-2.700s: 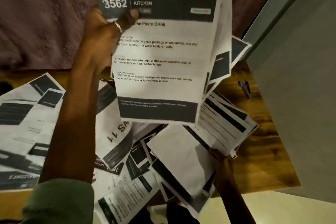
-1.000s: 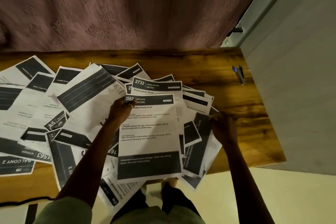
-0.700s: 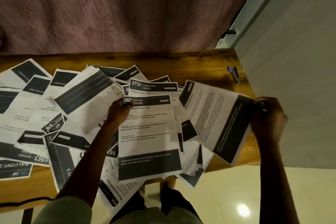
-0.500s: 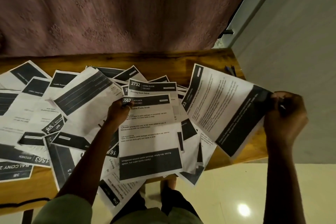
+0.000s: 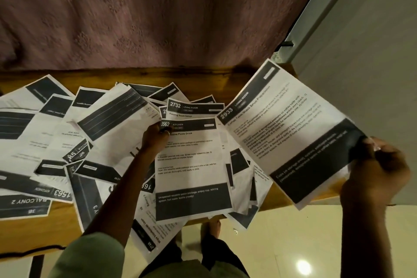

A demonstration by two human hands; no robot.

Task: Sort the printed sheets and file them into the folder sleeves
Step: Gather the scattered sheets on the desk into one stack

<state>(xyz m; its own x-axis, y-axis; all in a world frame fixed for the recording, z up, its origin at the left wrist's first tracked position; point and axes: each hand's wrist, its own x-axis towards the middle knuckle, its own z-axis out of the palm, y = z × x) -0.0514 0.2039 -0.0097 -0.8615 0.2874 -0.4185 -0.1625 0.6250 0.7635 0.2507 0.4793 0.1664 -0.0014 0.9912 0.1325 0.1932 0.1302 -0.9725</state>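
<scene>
Several printed sheets with dark header bars lie scattered over the wooden table (image 5: 203, 79). My left hand (image 5: 155, 136) grips the top left corner of the sheet marked 3562 KITCHEN (image 5: 191, 165), with the 2732 LIVING ROOM sheet (image 5: 195, 107) stacked just behind it. My right hand (image 5: 375, 171) pinches the bottom edge of the sheet marked 2933 LIVING ROOM (image 5: 286, 133) and holds it tilted above the table's right end. No folder is in view.
A mauve curtain (image 5: 146, 11) hangs behind the table. A grey wall (image 5: 372, 74) closes the right side. A black cable (image 5: 29, 250) runs along the table's near left edge. My feet (image 5: 212, 228) stand on pale tiles below.
My left hand lowered the 3562 stack to the pile. My right hand picked the 2933 sheet out of the pile on the right and lifted it up and rightward, covering the pen.
</scene>
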